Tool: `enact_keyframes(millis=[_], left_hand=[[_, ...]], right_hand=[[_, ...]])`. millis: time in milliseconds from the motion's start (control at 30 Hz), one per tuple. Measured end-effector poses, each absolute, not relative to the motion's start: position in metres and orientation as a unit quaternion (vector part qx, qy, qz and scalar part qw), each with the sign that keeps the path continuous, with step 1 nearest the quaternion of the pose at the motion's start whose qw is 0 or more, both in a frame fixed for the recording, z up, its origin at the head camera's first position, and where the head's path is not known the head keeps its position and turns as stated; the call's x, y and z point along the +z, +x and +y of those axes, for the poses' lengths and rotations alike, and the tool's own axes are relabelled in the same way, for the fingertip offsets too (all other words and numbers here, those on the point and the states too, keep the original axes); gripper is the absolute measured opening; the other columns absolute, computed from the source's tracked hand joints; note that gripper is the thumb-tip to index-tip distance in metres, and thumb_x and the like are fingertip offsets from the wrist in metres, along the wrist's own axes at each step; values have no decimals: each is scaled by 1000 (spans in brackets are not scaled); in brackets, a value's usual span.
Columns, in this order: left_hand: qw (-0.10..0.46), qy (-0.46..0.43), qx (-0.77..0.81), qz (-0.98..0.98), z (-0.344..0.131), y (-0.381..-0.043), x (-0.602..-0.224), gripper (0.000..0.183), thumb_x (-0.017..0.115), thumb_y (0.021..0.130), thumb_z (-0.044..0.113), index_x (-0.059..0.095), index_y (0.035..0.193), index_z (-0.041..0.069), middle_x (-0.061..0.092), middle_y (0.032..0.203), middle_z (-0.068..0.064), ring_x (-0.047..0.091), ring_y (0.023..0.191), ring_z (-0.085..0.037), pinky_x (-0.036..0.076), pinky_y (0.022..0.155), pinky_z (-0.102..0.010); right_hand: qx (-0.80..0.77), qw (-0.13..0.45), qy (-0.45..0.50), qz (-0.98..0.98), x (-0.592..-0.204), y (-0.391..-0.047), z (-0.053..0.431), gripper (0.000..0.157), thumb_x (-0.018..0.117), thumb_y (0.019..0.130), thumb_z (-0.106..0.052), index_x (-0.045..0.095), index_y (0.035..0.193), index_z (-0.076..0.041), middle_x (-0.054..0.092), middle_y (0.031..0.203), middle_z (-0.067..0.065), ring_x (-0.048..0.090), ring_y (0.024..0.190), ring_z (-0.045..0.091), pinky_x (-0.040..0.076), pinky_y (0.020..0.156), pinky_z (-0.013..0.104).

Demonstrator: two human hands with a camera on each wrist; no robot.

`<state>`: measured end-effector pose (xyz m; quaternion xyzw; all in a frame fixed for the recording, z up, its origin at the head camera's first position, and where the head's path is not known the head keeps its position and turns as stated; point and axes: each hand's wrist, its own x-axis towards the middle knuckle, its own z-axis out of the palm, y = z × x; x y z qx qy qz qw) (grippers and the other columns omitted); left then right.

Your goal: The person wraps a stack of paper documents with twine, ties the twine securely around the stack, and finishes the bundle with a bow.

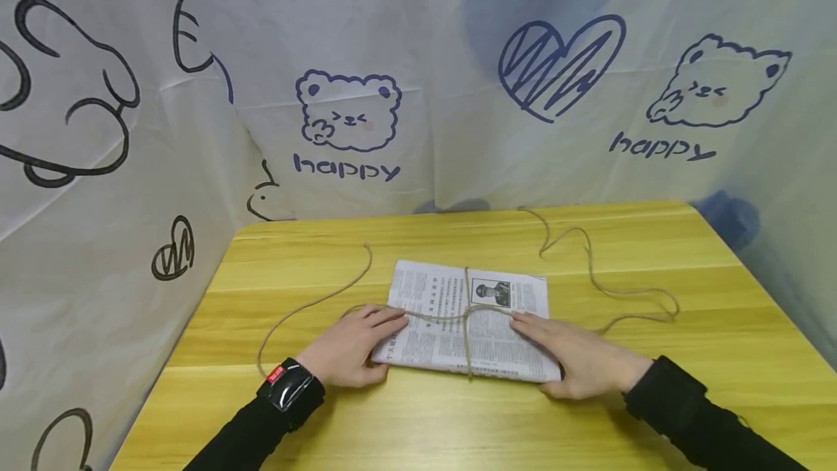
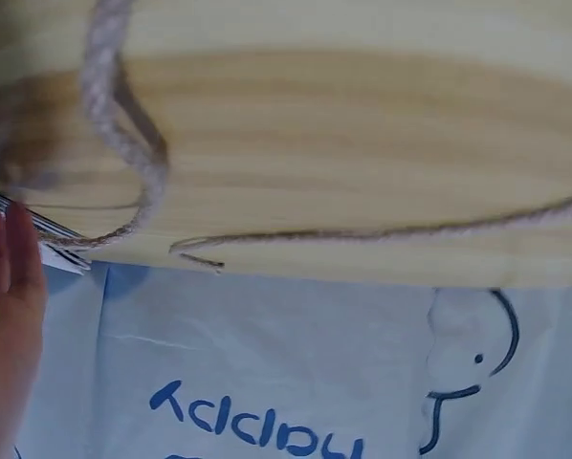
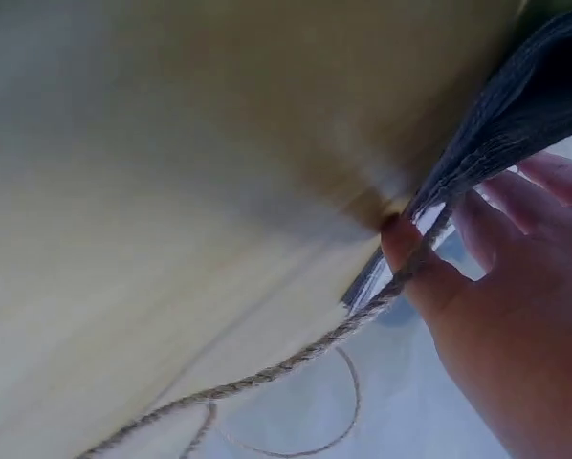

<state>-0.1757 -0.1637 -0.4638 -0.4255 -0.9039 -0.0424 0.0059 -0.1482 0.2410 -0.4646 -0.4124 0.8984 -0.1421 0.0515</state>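
Observation:
A folded newspaper bundle (image 1: 428, 346) lies flat on the table, printed with text and a small portrait. Thin brown twine (image 1: 466, 355) crosses over it both lengthwise and widthwise, meeting near the middle. My left hand (image 1: 353, 346) holds its left side, fingertips over the top and thumb by the front corner. On the right side my right hand (image 1: 578, 356) grips the edge, fingers on top and thumb low at the near corner. The right wrist view has the paper layers between thumb (image 3: 425, 273) and fingers, with twine (image 3: 305, 356) passing beside them.
One loose twine end (image 1: 314, 302) curves over the table to the left, passing by my left wrist. Another twine length (image 1: 591, 267) winds toward the back right edge. The wood-grain table (image 1: 471, 427) is bordered by white drawn-on cloth (image 1: 451, 129) behind and at both sides.

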Motion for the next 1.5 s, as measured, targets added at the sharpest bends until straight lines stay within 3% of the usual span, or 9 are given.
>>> enact_keyframes(millis=[133, 333, 533, 733, 900, 1000, 1100, 1300, 1500], left_hand=[[2, -423, -44, -905, -161, -184, -464, 83, 65, 70, 36, 38, 145, 13, 40, 147, -5, 34, 133, -27, 27, 107, -49], [3, -429, -89, -899, -163, -197, -467, 76, 69, 70, 22, 44, 141, 12, 47, 142, -6, 41, 130, -26, 31, 106, -48], [1, -392, -159, -906, -163, -207, -471, 69, 64, 72, -3, 51, 137, 17, 57, 130, -2, 53, 116, -17, 43, 98, -36], [-4, -340, -202, -919, -159, -209, -466, 56, 58, 82, -9, 58, 129, 20, 61, 123, -5, 56, 111, -19, 48, 91, -37], [23, -297, -266, -917, -155, -211, -446, 20, 55, 95, 4, 62, 110, 14, 66, 106, -5, 59, 90, -17, 49, 76, -38], [47, -273, -309, -910, -154, -209, -429, 12, 50, 99, 17, 58, 107, 14, 66, 99, -3, 60, 84, -17, 48, 71, -39], [71, -256, -345, -900, -151, -206, -413, 20, 44, 102, 26, 55, 113, 14, 66, 101, -3, 62, 89, -16, 47, 69, -37], [68, -234, -402, -883, -143, -201, -394, 31, 35, 103, 36, 52, 112, 12, 66, 91, -3, 62, 72, -10, 45, 53, -29], [-31, -158, -404, -901, -140, -199, -394, 32, 35, 104, 33, 53, 112, 7, 63, 80, -4, 61, 61, -15, 50, 52, -38]], right_hand=[[-143, 56, -409, 899, -465, -153, 241, 92, 70, 66, -13, 28, 147, 1, 27, 152, 18, 29, 137, 31, 32, 106, 48], [-169, 31, -403, 899, -469, -161, 245, 74, 61, 76, 0, 35, 145, -1, 39, 146, 15, 41, 130, 28, 37, 103, 43], [-191, 50, -385, 902, -471, -172, 250, 86, 55, 65, 20, 37, 145, -6, 41, 146, 11, 45, 126, 29, 40, 100, 43], [-234, 68, -365, 899, -467, -180, 256, 84, 46, 66, 26, 41, 143, -8, 47, 141, 14, 50, 120, 33, 48, 88, 40], [-301, 36, -341, 890, -453, -184, 261, 59, 44, 81, 20, 50, 134, -3, 57, 126, 20, 56, 111, 35, 48, 90, 48], [-348, -16, -331, 877, -438, -186, 263, 35, 44, 94, 9, 54, 126, 0, 64, 100, 16, 61, 77, 19, 53, 68, 35], [-379, -72, -322, 865, -420, -189, 262, 26, 41, 100, 1, 53, 123, -3, 57, 82, 4, 44, 56, 9, 42, 51, 27], [-424, -78, -290, 855, -396, -193, 253, 26, 31, 104, -6, 50, 122, -2, 65, 90, 8, 62, 68, 12, 48, 51, 29], [-417, 2, -188, 889, -395, -198, 248, 40, 30, 106, -28, 49, 123, 2, 66, 86, 13, 59, 57, 16, 45, 45, 31]])
